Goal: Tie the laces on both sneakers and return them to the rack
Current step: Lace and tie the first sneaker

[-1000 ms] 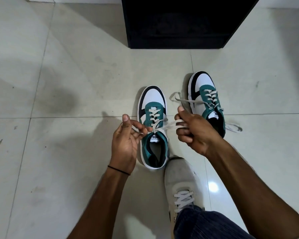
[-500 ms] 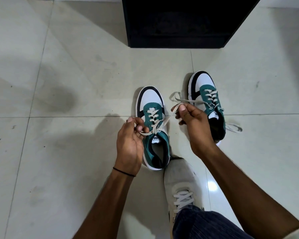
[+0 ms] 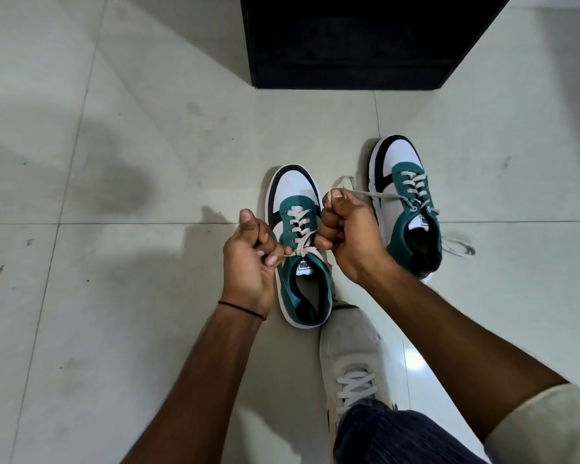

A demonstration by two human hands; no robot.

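Observation:
Two white, black and teal sneakers stand on the tiled floor. The near sneaker (image 3: 293, 192) lies between my hands. My left hand (image 3: 248, 259) is closed on one end of its cream lace (image 3: 298, 244), at the shoe's left side. My right hand (image 3: 349, 236) is a fist on the other end, at the shoe's right side. The lace is crossed above the tongue and pulled taut. The far sneaker (image 3: 400, 162) sits to the right, its laces (image 3: 457, 249) loose on the floor.
A black rack (image 3: 349, 45) stands on the floor straight ahead, beyond the sneakers. My own grey shoe (image 3: 349, 349) and dark trouser leg (image 3: 392, 433) sit just behind the near sneaker. Pale floor tiles (image 3: 114, 329) spread to the left.
Both hands have closed in on the near sneaker. The right hand dropped from holding the lace high to a fist beside the tongue, drawing the crossed lace tight.

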